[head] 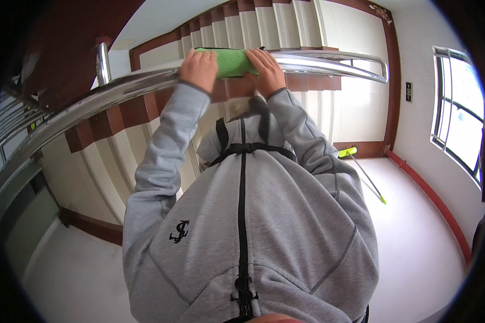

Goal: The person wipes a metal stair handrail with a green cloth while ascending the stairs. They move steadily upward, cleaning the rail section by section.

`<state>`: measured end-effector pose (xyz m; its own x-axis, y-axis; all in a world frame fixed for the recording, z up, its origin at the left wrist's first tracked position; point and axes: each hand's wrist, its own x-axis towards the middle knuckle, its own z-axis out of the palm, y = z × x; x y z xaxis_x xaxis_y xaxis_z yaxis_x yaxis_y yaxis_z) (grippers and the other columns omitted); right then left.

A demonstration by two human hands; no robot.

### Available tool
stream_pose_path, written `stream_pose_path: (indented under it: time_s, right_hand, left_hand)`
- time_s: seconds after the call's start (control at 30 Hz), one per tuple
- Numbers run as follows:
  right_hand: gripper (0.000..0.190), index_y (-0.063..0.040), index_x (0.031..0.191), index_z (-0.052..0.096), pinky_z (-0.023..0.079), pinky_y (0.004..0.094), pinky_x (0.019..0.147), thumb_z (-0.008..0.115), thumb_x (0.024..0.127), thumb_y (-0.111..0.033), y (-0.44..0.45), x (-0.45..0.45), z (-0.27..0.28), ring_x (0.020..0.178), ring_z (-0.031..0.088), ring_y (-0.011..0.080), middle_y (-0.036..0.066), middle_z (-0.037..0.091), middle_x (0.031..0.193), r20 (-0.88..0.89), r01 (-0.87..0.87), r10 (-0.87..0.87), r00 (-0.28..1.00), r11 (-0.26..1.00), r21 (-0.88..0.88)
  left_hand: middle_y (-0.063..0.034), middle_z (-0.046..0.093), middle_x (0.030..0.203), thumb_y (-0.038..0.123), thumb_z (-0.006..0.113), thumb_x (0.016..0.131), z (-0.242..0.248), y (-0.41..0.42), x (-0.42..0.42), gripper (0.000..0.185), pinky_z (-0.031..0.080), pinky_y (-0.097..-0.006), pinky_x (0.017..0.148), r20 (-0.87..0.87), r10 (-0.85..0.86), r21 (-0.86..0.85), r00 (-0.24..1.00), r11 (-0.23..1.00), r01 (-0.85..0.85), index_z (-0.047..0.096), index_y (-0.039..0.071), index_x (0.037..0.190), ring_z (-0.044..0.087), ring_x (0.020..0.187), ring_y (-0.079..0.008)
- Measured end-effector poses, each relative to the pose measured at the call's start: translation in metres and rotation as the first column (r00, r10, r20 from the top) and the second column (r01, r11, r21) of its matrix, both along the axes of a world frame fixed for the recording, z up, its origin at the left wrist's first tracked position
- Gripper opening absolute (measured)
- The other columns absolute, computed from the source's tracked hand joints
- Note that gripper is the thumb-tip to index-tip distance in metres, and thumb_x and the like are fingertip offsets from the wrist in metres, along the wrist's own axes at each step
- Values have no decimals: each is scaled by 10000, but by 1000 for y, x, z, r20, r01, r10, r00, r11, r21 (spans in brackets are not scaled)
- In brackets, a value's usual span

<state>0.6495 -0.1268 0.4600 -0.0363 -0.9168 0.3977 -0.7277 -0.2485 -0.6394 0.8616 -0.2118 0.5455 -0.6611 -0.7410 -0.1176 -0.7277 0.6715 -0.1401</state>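
Note:
A green cloth [231, 62] lies over the shiny metal stair handrail [145, 82], spread between my two hands. My left hand [199, 69] grips its left end, with the fingers curled over the top of the rail. At the other end, my right hand [266, 70] presses on the cloth with its fingers bent over it. A dark edge shows along the far side of the cloth. The underside of the rail beneath the cloth is hidden.
Stairs [242, 30] with dark red edges run beyond and below the rail. A metal post [103, 64] rises at the left. To the right, a green-headed broom or brush [347, 152] with a thin handle leans by the wall, near a red pipe [432, 194] and a barred window [458, 109].

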Motion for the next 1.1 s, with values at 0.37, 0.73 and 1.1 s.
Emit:
stream_pose_path:
  time_s: [0.37,0.73,1.1]
  right_hand:
    - [704,-103,1401,627,402,468,1217,855,737,-149,24,-63,-40,1437,516,322,95,615,1474,-24,166,-165,986,963,213]
    - [669,-82,1380,626,576,425,833,862,774,-237,24,31,16,899,685,294,144,682,1007,344,268,-467,815,830,490]
    - [557,-40,1162,604,491,449,919,791,666,-213,-85,232,102,1050,622,348,164,630,1116,-153,-158,156,976,987,5]
  left_hand:
    - [-52,714,891,166,631,912,-82,18,-115,93,527,-385,822,-8,-27,-180,1000,983,25,677,97,954,704,907,-228]
    - [-73,653,1020,168,644,898,-30,6,-11,345,529,-367,917,-180,-119,-155,977,984,91,638,48,1222,649,1029,-246]
    - [-151,660,1302,-45,809,721,129,-35,179,659,457,-456,1128,-214,102,212,971,976,-55,610,7,1347,615,1217,-346]
